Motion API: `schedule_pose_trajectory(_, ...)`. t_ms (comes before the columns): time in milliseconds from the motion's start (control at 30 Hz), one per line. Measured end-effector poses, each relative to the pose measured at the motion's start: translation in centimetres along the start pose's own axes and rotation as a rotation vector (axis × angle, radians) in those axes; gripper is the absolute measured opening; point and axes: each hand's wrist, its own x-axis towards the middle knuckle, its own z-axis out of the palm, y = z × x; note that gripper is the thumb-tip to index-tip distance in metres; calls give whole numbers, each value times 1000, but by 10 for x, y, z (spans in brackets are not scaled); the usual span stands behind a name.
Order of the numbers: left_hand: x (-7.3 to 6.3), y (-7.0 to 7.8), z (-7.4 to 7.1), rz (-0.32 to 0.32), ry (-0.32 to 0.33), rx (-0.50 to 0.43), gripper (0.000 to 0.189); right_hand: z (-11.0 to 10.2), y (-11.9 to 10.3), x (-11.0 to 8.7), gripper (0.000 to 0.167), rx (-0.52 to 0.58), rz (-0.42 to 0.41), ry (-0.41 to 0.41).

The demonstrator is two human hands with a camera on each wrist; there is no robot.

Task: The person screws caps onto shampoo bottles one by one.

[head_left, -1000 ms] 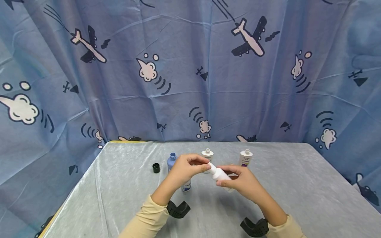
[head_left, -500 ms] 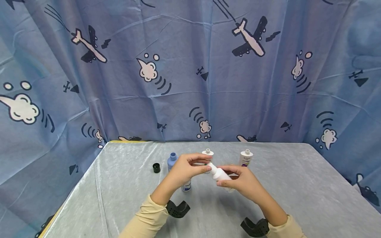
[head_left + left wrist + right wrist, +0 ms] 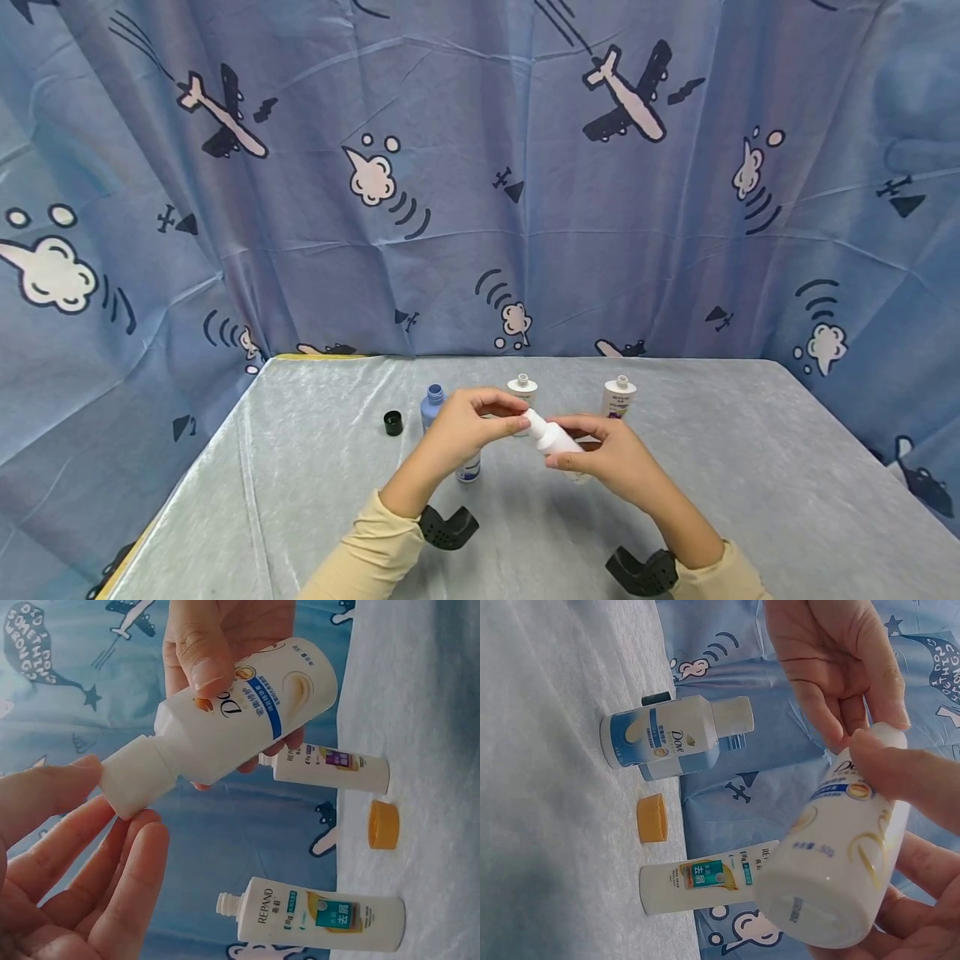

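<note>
A small white Dove bottle point(image 3: 225, 739) is held tilted above the table, its white cap point(image 3: 137, 778) pointing up and to the left in the head view. My left hand point(image 3: 474, 427) pinches that cap between thumb and fingertips. The bottle's body is gripped by my right hand point(image 3: 611, 457), with the thumb across its label. In the right wrist view, the bottle's base faces the camera. Behind the hands stand two uncapped white Repand bottles, one with a green label point(image 3: 334, 915) and one with a purple label point(image 3: 337, 760).
A blue-and-white Dove bottle point(image 3: 664, 735) with a white cap stands by the left forearm, close to an uncapped blue bottle point(image 3: 431, 410). A black cap point(image 3: 393, 423) lies left of them. A yellow cap point(image 3: 383, 824) sits between the Repand bottles in the left wrist view.
Both hands stay almost in place on the bottle and its cap. The left fingers have shifted only slightly at the cap.
</note>
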Motion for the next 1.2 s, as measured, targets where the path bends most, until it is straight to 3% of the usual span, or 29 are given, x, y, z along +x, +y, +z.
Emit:
schedule_pose_trajectory(267, 0, 0, -1, 22, -62, -29, 30, 0, 2, 0, 52, -18, 5, 5)
schedule_pose_trajectory(533, 3, -2, 1, -11, -15, -48, 29, 0, -1, -1, 51, -10, -6, -3)
schedule_pose_trajectory(733, 3, -3, 2, -24, -17, -66, 25, 1, -1, 0, 51, -8, -3, -8)
schedule_pose_trajectory(1200, 1, -2, 0, 19, -91, -10, 27, 0, -2, -1, 51, -28, -4, 1)
